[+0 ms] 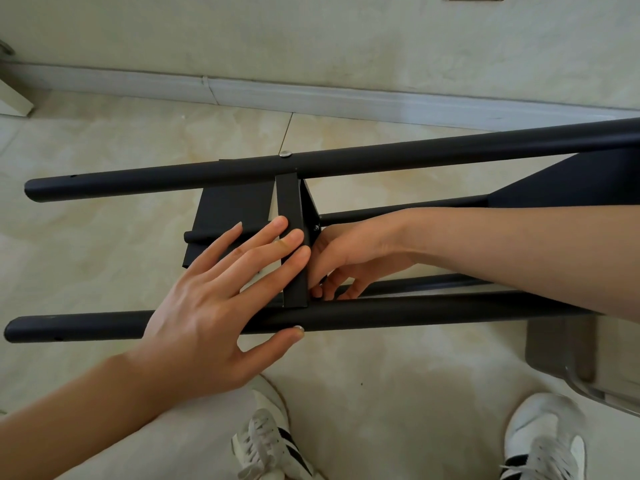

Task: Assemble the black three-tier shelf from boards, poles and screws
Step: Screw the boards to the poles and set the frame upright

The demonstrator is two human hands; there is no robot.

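While the shelf [346, 237] lies on its side on the tiled floor [104, 140], the left hand [221, 292] rests flat, fingers straight, on the edge of the middle board [292, 237], its thumb touching the near pole [381, 311]. The right hand [346, 261] reaches behind that board with curled fingers, but whether they pinch anything cannot be told. A screw [285, 154] sits in the far pole [346, 161].

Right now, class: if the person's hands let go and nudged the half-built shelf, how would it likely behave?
The shelf frame would probably stay stiff, since a screw already pins a pole to the middle board. Lying on round poles, it might roll or rock. The left hand seems to be steadying it.
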